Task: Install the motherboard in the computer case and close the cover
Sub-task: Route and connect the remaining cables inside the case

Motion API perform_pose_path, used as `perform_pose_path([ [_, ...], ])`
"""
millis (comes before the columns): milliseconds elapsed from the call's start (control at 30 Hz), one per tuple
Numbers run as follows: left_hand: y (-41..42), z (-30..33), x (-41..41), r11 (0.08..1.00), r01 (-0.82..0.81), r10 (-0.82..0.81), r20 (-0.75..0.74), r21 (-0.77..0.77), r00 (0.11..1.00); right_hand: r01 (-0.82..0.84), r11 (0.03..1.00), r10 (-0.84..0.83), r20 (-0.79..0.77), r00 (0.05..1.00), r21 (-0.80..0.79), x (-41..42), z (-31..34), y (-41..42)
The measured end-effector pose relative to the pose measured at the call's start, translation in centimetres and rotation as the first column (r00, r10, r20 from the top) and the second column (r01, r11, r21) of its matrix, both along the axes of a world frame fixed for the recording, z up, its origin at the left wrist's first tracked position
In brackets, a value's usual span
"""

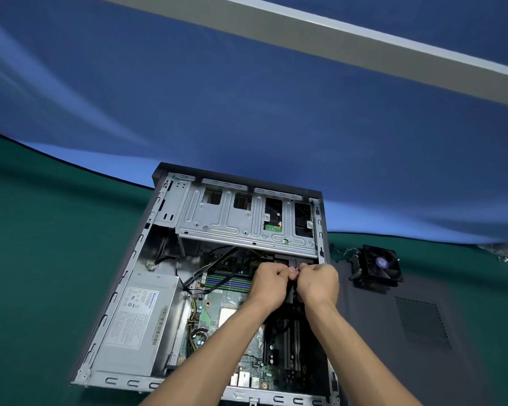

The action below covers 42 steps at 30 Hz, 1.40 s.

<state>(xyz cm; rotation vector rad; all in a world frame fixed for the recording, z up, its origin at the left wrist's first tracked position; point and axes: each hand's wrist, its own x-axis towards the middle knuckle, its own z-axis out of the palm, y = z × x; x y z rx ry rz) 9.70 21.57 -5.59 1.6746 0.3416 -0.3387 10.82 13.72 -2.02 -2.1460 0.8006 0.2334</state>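
Beside the open case (pixel 123 276) a fan (pixel 377 266); left hand (pixel 269 284), right hand (pixel 318 281) together pinching something small

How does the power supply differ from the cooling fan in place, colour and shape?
The power supply sits inside the computer case, at its left; the cooling fan lies outside, on the table to the right. The power supply is a silver box with a label; the fan is black and square, with a round hub. Neither hand touches either.

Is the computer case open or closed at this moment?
Open. The computer case lies on its side showing the motherboard, and the side cover lies flat on the table beside it.
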Motion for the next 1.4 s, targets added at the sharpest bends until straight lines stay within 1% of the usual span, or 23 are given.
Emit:
perform_pose_path([
  [100, 0.3, 0.2, 0.0, 1.0, 0.021, -0.021, 0.007, 0.0, 1.0, -0.068, 0.998, 0.068, -0.005, 0.998, 0.015, 0.2, 0.1, -0.3],
  [167, 0.5, 0.4, 0.1, 0.999, 0.049, -0.049, -0.008, -0.008, 0.999, -0.17, 0.985, 0.171, -0.052, 0.984, 0.029, 0.3, 0.6, -1.1],
  [200, 0.5, 0.5, 0.1, 0.998, 0.069, -0.07, -0.017, -0.007, 0.997, -0.234, 0.972, 0.234, -0.084, 0.969, 0.009, 0.4, 1.0, -1.5],
  [233, 0.6, 0.6, 0.2, 0.996, 0.086, -0.086, -0.031, -0.006, 0.996, -0.312, 0.949, 0.305, -0.112, 0.946, -0.054, 0.5, 1.3, -1.9],
  [267, 0.8, 0.6, 0.3, 0.996, 0.087, -0.088, -0.048, -0.014, 0.995, -0.387, 0.907, 0.37, -0.125, 0.92, -0.164, 0.6, 1.6, -2.1],
  [300, 1.1, 0.4, 0.2, 0.997, 0.07, -0.072, -0.074, -0.034, 0.995, -0.436, 0.846, 0.417, -0.126, 0.9, -0.306, 0.5, 1.7, -2.3],
  [333, 1.7, 0.2, 0.1, 0.998, 0.038, -0.044, -0.107, -0.056, 0.993, -0.445, 0.787, 0.443, -0.112, 0.89, -0.427, 0.4, 1.8, -2.5],
  [367, 2.3, -0.1, -0.1, 0.998, -0.001, -0.008, -0.141, -0.064, 0.99, -0.439, 0.751, 0.46, -0.086, 0.884, -0.493, 0.2, 1.7, -2.7],
  [500, 5.0, -2.2, -1.1, 0.99, -0.141, 0.133, -0.259, -0.009, 0.957, -0.431, 0.691, 0.512, -0.028, 0.859, -0.58, -0.2, 0.4, -2.7],
  [567, 5.6, -3.2, -1.5, 0.989, -0.147, 0.143, -0.315, 0.012, 0.938, -0.401, 0.656, 0.522, 0.001, 0.853, -0.64, -0.4, -0.3, -2.5],
  [633, 5.6, -3.8, -1.6, 0.994, -0.112, 0.11, -0.364, 0.016, 0.925, -0.374, 0.624, 0.542, 0.036, 0.839, -0.686, -0.8, -0.8, -2.4],
  [733, 4.7, -4.0, -1.4, 1.0, -0.017, 0.009, -0.412, -0.014, 0.911, -0.363, 0.615, 0.552, 0.054, 0.832, -0.7, -1.0, -1.3, -2.6],
  [800, 3.7, -3.6, -1.2, 0.997, 0.033, -0.062, -0.432, -0.074, 0.9, -0.353, 0.628, 0.545, 0.068, 0.836, -0.693, -0.8, -1.5, -2.8],
  [833, 3.3, -3.5, -1.1, 0.995, 0.054, -0.085, -0.42, -0.086, 0.904, -0.348, 0.631, 0.543, 0.075, 0.836, -0.694, -0.7, -1.5, -2.8],
  [900, 2.9, -3.4, -1.1, 0.995, 0.079, -0.094, -0.393, -0.054, 0.915, -0.349, 0.626, 0.545, 0.071, 0.835, -0.698, -0.7, -1.5, -2.7],
  [967, 3.2, -3.7, -1.0, 0.998, 0.06, -0.069, -0.382, -0.035, 0.922, -0.35, 0.624, 0.548, 0.072, 0.833, -0.698, -0.7, -1.6, -2.7],
  [1133, 4.0, -3.9, -1.0, 0.996, -0.094, 0.084, -0.364, -0.009, 0.928, -0.341, 0.633, 0.548, 0.092, 0.831, -0.695, -0.7, -1.5, -2.6],
  [1200, 4.3, -3.8, -1.2, 0.994, -0.111, 0.104, -0.351, -0.002, 0.931, -0.335, 0.636, 0.545, 0.097, 0.833, -0.696, -0.7, -1.5, -2.7],
  [1300, 5.1, -3.2, -1.7, 0.989, -0.145, 0.122, -0.369, -0.036, 0.921, -0.357, 0.655, 0.548, 0.094, 0.831, -0.666, -0.7, -1.2, -2.7],
  [1367, 5.6, -2.8, -2.0, 0.984, -0.178, 0.156, -0.365, -0.028, 0.918, -0.388, 0.667, 0.589, 0.132, 0.797, -0.636, -0.9, -0.9, -2.6],
  [1400, 5.7, -2.5, -2.1, 0.978, -0.202, 0.174, -0.357, -0.043, 0.918, -0.406, 0.661, 0.625, 0.165, 0.763, -0.631, -1.1, -0.7, -2.5],
])
